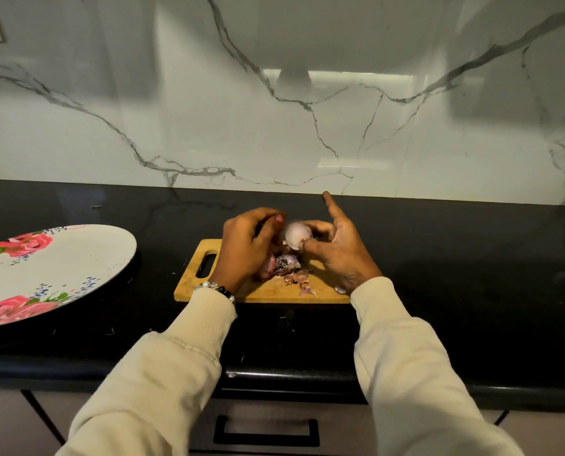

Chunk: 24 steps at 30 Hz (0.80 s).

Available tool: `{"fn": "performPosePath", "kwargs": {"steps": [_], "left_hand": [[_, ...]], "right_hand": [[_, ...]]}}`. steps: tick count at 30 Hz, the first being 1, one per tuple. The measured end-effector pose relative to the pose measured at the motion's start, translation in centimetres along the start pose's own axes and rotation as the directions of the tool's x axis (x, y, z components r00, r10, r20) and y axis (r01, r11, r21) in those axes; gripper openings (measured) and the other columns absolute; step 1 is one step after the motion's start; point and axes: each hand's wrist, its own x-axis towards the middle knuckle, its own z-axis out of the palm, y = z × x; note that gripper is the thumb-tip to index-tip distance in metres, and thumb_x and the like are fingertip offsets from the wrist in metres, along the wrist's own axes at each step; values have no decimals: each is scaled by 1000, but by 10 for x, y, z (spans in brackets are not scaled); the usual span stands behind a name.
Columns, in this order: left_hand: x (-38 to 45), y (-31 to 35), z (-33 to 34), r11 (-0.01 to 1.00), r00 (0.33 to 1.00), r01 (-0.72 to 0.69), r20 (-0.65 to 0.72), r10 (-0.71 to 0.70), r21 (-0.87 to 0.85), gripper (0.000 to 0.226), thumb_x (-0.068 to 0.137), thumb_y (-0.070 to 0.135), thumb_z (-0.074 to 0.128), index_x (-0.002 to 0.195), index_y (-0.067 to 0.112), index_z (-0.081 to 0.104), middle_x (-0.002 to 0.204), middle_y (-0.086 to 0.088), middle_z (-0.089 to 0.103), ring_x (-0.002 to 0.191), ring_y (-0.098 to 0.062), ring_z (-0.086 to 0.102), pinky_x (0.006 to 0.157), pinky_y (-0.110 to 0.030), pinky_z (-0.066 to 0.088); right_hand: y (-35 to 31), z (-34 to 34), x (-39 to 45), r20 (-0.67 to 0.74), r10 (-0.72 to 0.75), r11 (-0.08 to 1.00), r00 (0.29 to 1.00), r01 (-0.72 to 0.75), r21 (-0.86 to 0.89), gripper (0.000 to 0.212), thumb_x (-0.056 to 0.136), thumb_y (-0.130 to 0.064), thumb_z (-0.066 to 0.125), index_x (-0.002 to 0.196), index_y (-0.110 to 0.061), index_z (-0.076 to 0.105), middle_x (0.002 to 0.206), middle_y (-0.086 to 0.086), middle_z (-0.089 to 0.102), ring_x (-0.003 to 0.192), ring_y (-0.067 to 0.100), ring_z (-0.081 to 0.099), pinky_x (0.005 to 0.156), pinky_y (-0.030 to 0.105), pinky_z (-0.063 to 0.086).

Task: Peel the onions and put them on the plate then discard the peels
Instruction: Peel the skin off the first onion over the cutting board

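A pale, partly peeled onion (296, 234) is held above the wooden cutting board (320, 289). My right hand (342, 255) grips it from the right, index finger stretched out toward the wall. My left hand (249, 245) is curled just left of the onion, and its fingertips seem to pinch something dark; I cannot tell what. Two unpeeled purple onions (287, 262) lie on the board under my hands, one partly hidden by my left hand. Loose purple peels (302, 281) are scattered on the board. The white plate with pink roses (77, 258) sits at the far left, with nothing on it.
The board lies on a black countertop (455, 274) against a white marble backsplash (274, 126). The board's handle slot (206, 265) faces the plate. Below the counter's front edge is a drawer with a black handle (266, 431).
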Motion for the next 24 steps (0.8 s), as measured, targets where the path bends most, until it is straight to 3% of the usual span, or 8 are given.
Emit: {"fn": "performPosePath", "kwargs": {"steps": [4, 8, 12, 20, 22, 24], "left_hand": [[-3, 0, 1, 1000, 998, -4, 66, 5, -19, 19, 84, 9, 73, 103, 10, 76, 89, 4, 72, 77, 6, 65, 69, -6, 47], [-3, -2, 1, 994, 995, -64, 82, 57, 83, 21, 86, 10, 72, 106, 6, 74, 93, -5, 75, 73, 5, 61, 71, -5, 47], [-5, -3, 2, 974, 983, -164, 104, 149, 156, 22, 87, 12, 71, 108, 6, 74, 95, -10, 75, 80, -11, 68, 77, -20, 54], [-7, 0, 5, 970, 989, -144, 13, 145, 193, 21, 82, 5, 72, 103, 7, 76, 91, -7, 74, 78, -11, 64, 73, -21, 53], [-6, 0, 5, 983, 994, -100, -23, 105, 154, 18, 82, 4, 71, 99, 9, 77, 90, -5, 75, 77, -9, 65, 73, -19, 54], [-5, 0, 5, 996, 998, -23, -60, 28, 81, 16, 83, 3, 70, 95, 10, 77, 87, -2, 75, 77, -9, 68, 74, -27, 58]], "right_hand": [[-2, 0, -1, 13, 13, 1000, 1000, -13, 15, 106, 83, 9, 69, 158, -26, 3, 114, 5, 71, 111, 21, 66, 102, 51, 50], [-4, 1, -2, 11, 5, 999, 1000, -5, -42, 106, 84, 7, 70, 158, -26, 1, 115, 3, 70, 109, 16, 66, 101, 44, 51], [-4, 2, -3, 13, 9, 998, 1000, -8, -59, 108, 83, 4, 72, 158, -26, 0, 111, -1, 71, 107, 12, 67, 100, 37, 52], [-6, 7, -3, 30, 54, 993, 998, -56, 102, 110, 79, 4, 73, 158, -26, 2, 118, 12, 70, 110, 26, 68, 98, 55, 52], [-5, 7, -3, 29, 62, 986, 998, -66, 154, 109, 79, 6, 72, 158, -24, 3, 118, 14, 70, 110, 28, 68, 99, 56, 50], [-4, 6, -3, 22, 57, 981, 998, -61, 182, 106, 81, 10, 70, 158, -22, 5, 115, 14, 71, 111, 28, 67, 100, 57, 49]]}}
